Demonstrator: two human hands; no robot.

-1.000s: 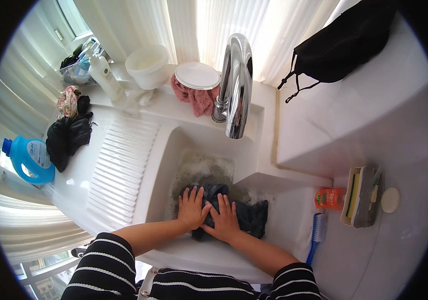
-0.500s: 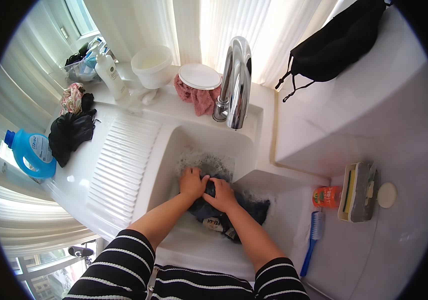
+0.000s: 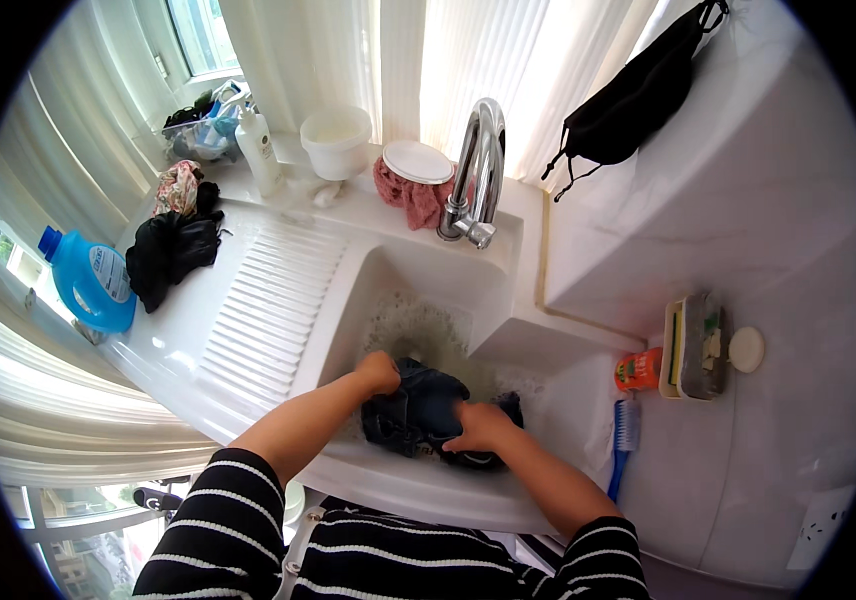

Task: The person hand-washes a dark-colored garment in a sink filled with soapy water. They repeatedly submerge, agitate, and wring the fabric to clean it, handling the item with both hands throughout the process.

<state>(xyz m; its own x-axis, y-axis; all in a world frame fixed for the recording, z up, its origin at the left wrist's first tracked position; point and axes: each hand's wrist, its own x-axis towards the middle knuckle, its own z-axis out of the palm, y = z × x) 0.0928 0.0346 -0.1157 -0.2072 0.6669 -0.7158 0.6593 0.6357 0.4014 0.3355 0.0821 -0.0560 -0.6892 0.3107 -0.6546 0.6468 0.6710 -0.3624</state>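
A dark blue wet garment [image 3: 426, 412] lies bunched in soapy water in the white sink basin [image 3: 418, 285]. My left hand [image 3: 380, 372] is closed on the garment's upper left edge. My right hand [image 3: 479, 427] grips its right side, fingers curled into the cloth. Both striped sleeves come in from the lower edge. The chrome tap [image 3: 475, 170] stands behind the basin, with no water visibly running.
A ribbed draining board [image 3: 268, 300] is left of the basin, with a black cloth pile [image 3: 170, 255] and a blue detergent bottle [image 3: 91, 283] beyond it. A pink cloth [image 3: 405, 196], white tub [image 3: 337, 141] and pump bottle [image 3: 258, 151] sit behind. Right: blue brush [image 3: 625, 443], orange container [image 3: 638, 369], soap holder [image 3: 693, 343].
My hands went from pressing flat on the garment to gripping and bunching it, pulling it up into a tighter heap in the water.
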